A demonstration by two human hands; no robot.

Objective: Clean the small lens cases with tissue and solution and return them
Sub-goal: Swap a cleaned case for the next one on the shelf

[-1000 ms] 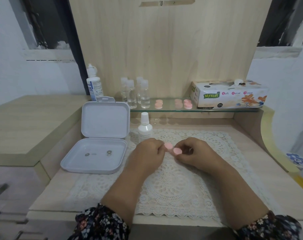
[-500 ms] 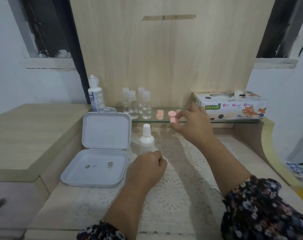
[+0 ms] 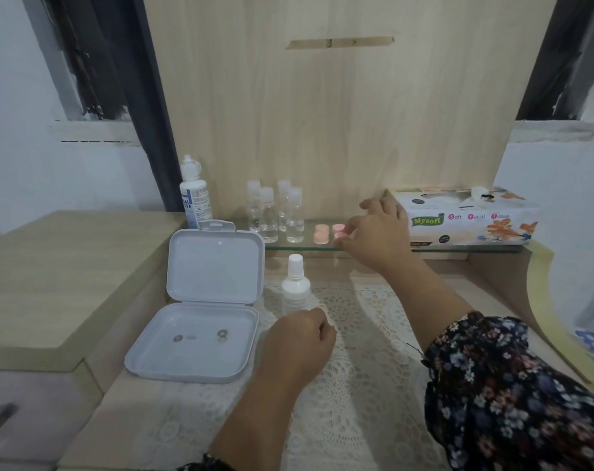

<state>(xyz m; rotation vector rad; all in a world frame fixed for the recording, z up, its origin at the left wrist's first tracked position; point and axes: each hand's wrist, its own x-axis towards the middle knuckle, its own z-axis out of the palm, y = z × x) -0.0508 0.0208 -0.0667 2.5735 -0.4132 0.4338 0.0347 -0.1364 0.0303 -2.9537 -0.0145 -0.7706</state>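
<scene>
My right hand (image 3: 377, 232) reaches over the glass shelf (image 3: 302, 248) and pinches a small pink lens case (image 3: 338, 231) that sits on or just above the glass. Beside it, to the left, lies another pink lens case (image 3: 320, 234). My left hand (image 3: 302, 338) rests curled on the lace mat (image 3: 366, 338), just in front of a small white solution bottle (image 3: 295, 283); I see nothing in it. The tissue box (image 3: 465, 217) stands on the shelf's right end, right of my right hand.
A white hinged box (image 3: 200, 321) lies open at the left with two small round things inside. A tall solution bottle (image 3: 195, 193) and several clear little bottles (image 3: 276, 212) stand at the shelf's left. A raised wooden counter (image 3: 51, 273) is at the far left.
My right hand carried the pink lens case from above the mat up to the glass shelf. My left hand let go of it and stayed curled on the mat.
</scene>
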